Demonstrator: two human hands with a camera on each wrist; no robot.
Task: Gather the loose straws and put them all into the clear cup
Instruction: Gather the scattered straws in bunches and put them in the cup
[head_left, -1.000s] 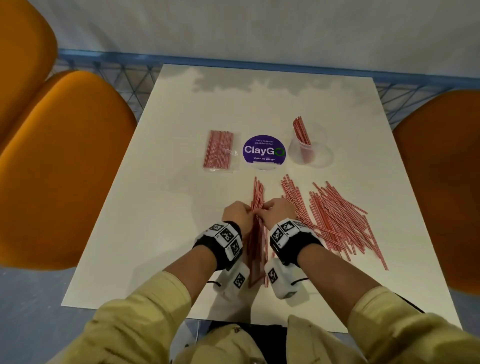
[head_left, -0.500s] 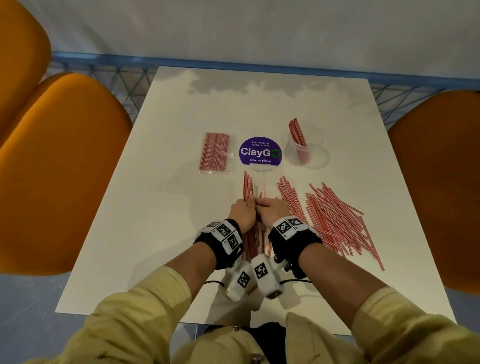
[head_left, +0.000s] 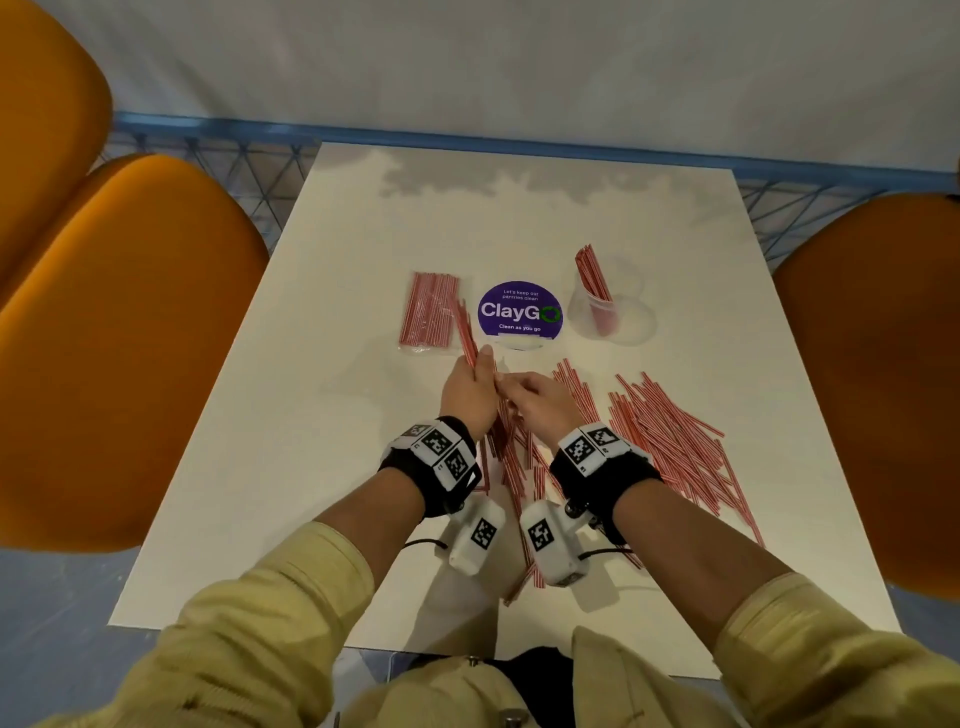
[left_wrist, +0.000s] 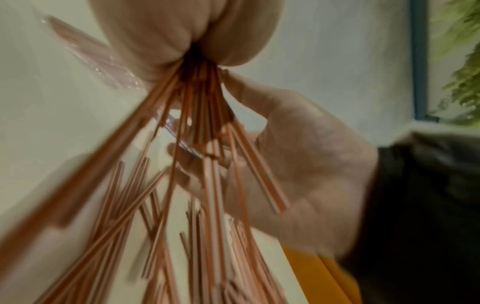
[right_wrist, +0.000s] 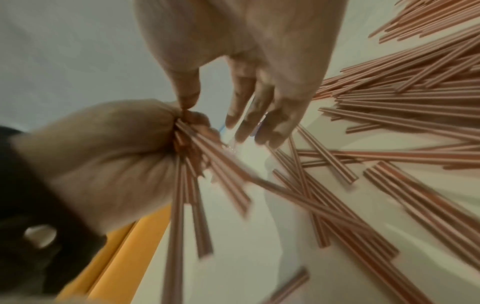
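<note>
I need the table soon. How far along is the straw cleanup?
Early. One small batch stands in the clear cup. The left hand grips a bundle of straws, the right hand open beside it. A big loose pile remains on the table.

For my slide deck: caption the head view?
Left hand grips a straw bundle; right hand open beside it.

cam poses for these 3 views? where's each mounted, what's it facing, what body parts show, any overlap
Head: on the head, facing forward and down at the table; both forearms, left hand, right hand.
Left wrist: looks along the left hand at its straw bundle; right hand beyond.
Right wrist: looks along the right hand, fingers straight; left hand's grip below.
Shared: all show both hands and the loose straws.
</note>
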